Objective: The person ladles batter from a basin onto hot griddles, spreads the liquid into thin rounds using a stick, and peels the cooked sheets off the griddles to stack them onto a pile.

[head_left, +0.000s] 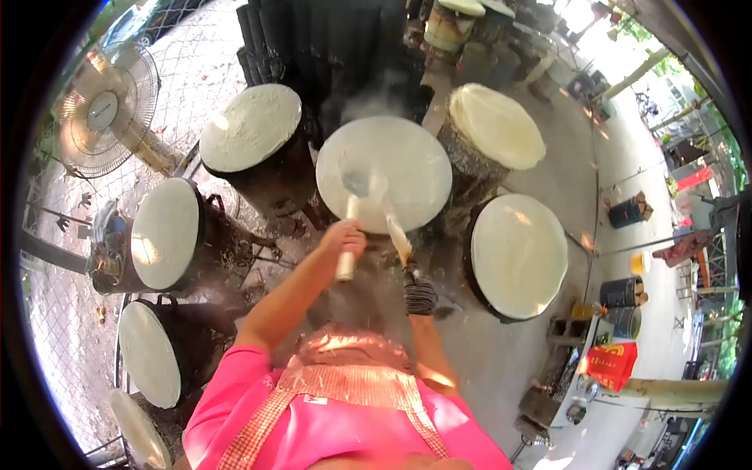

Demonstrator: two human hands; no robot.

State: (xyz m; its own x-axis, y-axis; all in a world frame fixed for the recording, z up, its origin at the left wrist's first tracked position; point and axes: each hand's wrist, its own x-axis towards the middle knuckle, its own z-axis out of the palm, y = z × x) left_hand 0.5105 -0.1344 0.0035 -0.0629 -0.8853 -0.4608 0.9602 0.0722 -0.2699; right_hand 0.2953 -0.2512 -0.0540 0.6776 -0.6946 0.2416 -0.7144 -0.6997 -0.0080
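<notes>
In front of me a round, white-coated griddle gives off some steam. My left hand, bare, is wrapped round a thick pale rod that points over the griddle's near edge. A grey oval lies beyond the rod's far end; whether the two are joined is unclear. My right hand, in a dark striped glove, is closed on a spatula. Its long blade is coated white and reaches the near edge of the griddle.
More round, white-topped drums stand about me: left rear, left, right rear and right. A fan stands at the far left by a wire fence. A red bag lies at the lower right.
</notes>
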